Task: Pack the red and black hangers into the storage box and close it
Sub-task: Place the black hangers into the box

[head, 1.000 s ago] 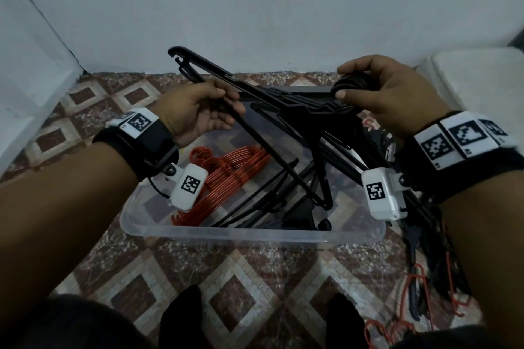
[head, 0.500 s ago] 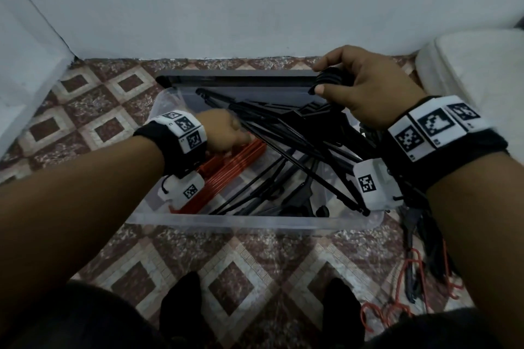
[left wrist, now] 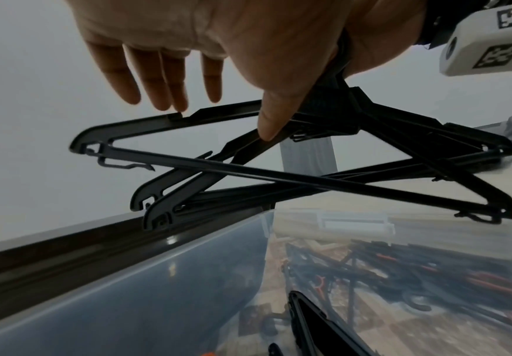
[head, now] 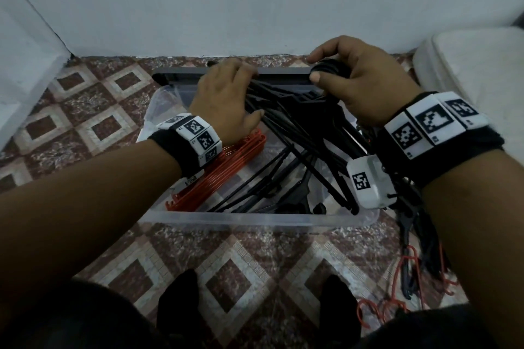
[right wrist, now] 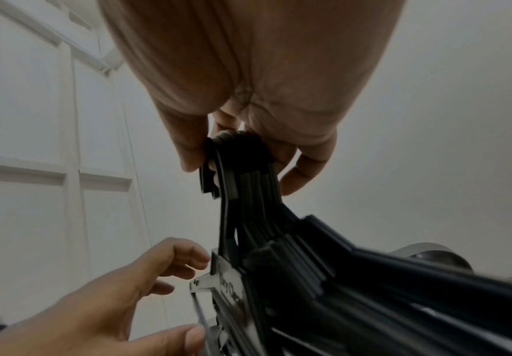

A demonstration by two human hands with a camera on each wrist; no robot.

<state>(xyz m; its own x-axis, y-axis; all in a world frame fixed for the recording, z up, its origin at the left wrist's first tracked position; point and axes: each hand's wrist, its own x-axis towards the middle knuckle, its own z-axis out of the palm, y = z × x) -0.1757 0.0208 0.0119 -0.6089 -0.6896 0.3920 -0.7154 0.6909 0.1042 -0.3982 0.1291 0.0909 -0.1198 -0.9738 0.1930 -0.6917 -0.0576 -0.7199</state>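
A clear storage box [head: 255,218] stands on the tiled floor. Inside it, red hangers [head: 226,173] lie at the left and black hangers [head: 269,187] in the middle. My right hand [head: 320,68] grips the hooks of a bundle of black hangers [head: 283,110] over the box's far right. The bundle slants down into the box. My left hand [head: 224,93] lies on the bundle's left shoulder with straight fingers [left wrist: 172,96]; the thumb touches one hanger arm. The right wrist view shows the hooks [right wrist: 239,154] pinched between thumb and fingers.
A dark grey lid [head: 175,78] stands behind the box against the wall. Loose black and red hangers [head: 411,263] lie on the floor to the right. A white padded object [head: 467,65] sits at the far right. My feet [head: 178,306] are near the box's front.
The black bundle has come down from above the box into it. My left hand let go of it, dipped to the red hangers, then rose onto the bundle's left side.
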